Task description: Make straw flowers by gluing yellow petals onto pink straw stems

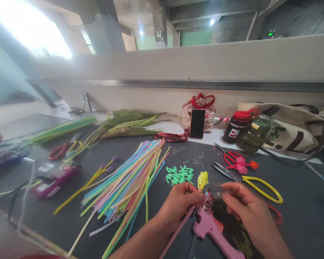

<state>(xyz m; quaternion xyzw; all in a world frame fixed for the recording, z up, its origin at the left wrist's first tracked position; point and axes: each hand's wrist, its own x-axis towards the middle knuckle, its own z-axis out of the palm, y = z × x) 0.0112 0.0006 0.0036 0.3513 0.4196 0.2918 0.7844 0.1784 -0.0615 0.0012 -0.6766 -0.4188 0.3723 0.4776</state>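
Note:
My left hand [182, 199] pinches a pink pipe cleaner stem topped with a tuft of short yellow pieces [202, 180]. Directly beside it, a pink hot glue gun [217, 232] lies with its nozzle end close to the tuft. Across from it, my right hand [244, 203] hovers with thumb and forefinger a little apart and nothing visible between them. Short green cut pieces [179, 175] are heaped just beyond my left hand. Left of my forearm spreads a large bundle of pastel pipe cleaners [129, 176].
Yellow-handled pliers [263, 185], red-handled scissors [230, 158] and pink flower balls [241, 167] lie at the right. Behind stand a phone [197, 124], a black bottle [234, 127] and a green jug [256, 133]. A purple device [55, 181] and corn husks [129, 124] are at the left.

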